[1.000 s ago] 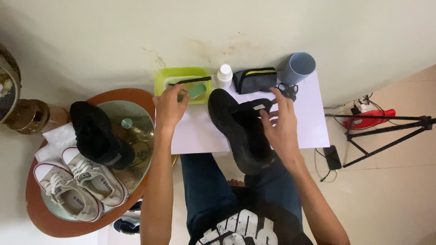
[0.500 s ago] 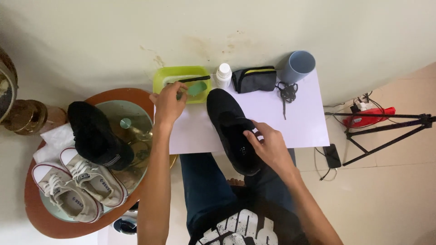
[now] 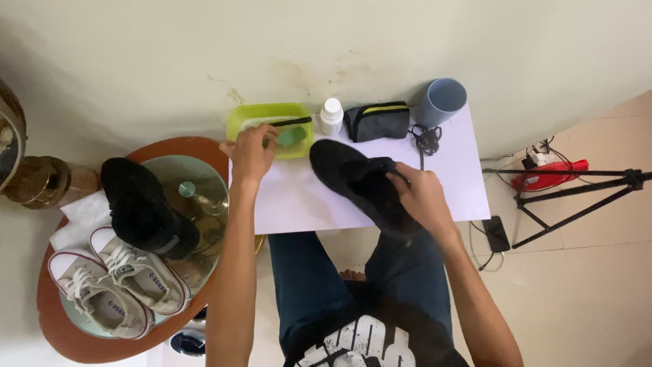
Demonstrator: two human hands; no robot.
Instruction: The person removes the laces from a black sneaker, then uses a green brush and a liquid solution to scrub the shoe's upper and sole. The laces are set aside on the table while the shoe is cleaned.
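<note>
Right hand (image 3: 422,194) fingers clamped on black shoe (image 3: 367,183); left hand (image 3: 251,151) fingers holding green brush (image 3: 291,136).

Black shoes: two, one (image 3: 363,183) on the white table, one (image 3: 142,207) on the round side table. Pale sneakers: two (a pair) (image 3: 112,285). One green tray (image 3: 244,117), one white bottle (image 3: 331,115), one pouch (image 3: 377,121), one blue cup (image 3: 440,102).

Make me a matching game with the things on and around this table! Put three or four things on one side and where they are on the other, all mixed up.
Things:
1. black shoe
2. green tray
3. blue cup
4. white sneakers

Places:
A. on the round side table
B. at the far right corner of the white table
C. under the right hand
D. at the left hand

Pairs: 1-C, 2-D, 3-B, 4-A
</note>
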